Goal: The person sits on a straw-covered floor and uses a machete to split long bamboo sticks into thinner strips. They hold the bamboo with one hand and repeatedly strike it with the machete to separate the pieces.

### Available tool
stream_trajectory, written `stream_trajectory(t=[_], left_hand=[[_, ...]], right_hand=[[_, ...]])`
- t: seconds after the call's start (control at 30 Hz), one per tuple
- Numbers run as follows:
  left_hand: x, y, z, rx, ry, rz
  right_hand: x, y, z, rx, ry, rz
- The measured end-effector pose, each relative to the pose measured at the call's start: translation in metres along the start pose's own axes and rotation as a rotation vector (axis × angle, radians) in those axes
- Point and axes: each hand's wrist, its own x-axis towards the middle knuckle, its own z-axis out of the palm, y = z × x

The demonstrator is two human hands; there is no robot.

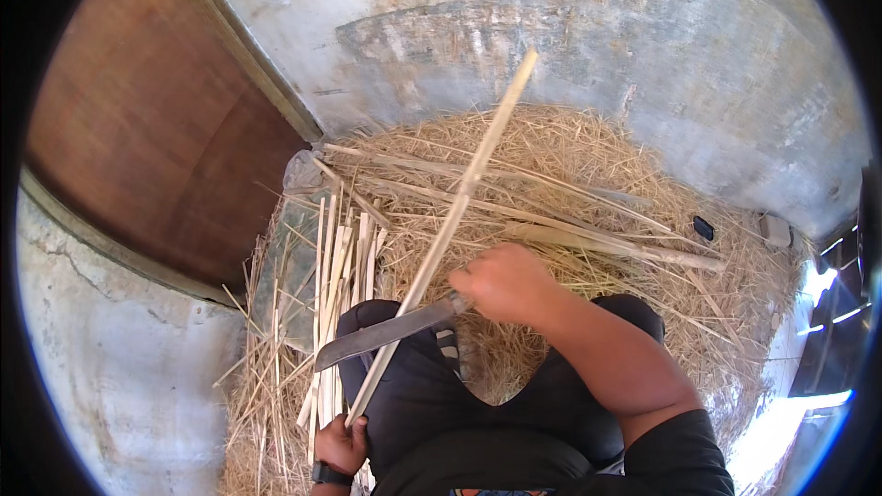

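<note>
A long pale bamboo strip [467, 186] slants from low on the left up toward the far wall. Near its lower end my left hand [341, 445] is closed around it, a dark watch on the wrist. My right hand [508, 283] grips the handle of a machete [386, 333], fingers wrapped round. The broad dark blade points left and crosses the strip above my left thigh, at or very near its surface; whether it cuts in cannot be told. Beside my left leg lies a bundle of split bamboo strips [333, 266].
Fibrous shavings [588, 152] cover the ground ahead. Several bamboo lengths [551, 220] lie across them. A small black object [704, 228] and a block [774, 231] rest at the right. A worn wall [570, 28] bounds the far side; a brown door [156, 119] stands left.
</note>
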Motion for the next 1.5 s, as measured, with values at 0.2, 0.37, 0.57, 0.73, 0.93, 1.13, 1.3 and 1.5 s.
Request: stream_trajectory(t=[0.2,0.37,0.57,0.73,0.93,1.13,1.3,1.5], left_hand=[[-0.003,0.013,0.002,0.066,0.057,-0.063],[-0.004,0.011,0.004,0.063,0.077,-0.032],[-0.006,0.011,0.004,0.093,0.105,0.004],[-0.002,0.015,-0.001,0.067,0.089,-0.029],[0.001,0.015,-0.007,0.087,0.045,-0.016],[-0.003,0.019,-0.002,0.069,0.097,0.002],[0.001,0.009,0.001,0.063,0.072,0.014],[0.007,0.004,-0.010,0.016,0.020,0.050]], right_hand=[[0.001,0.076,-0.026,0.261,0.133,0.749],[-0.011,0.068,-0.019,0.221,0.088,0.554],[-0.013,0.007,-0.031,0.172,-0.226,0.207],[-0.015,0.077,-0.024,0.310,0.004,0.483],[-0.023,0.076,-0.015,0.384,-0.005,0.485],[-0.012,-0.007,-0.033,0.174,-0.311,0.148],[-0.013,0.063,-0.021,0.418,-0.154,0.419],[-0.015,0.074,-0.030,0.411,-0.100,0.526]])
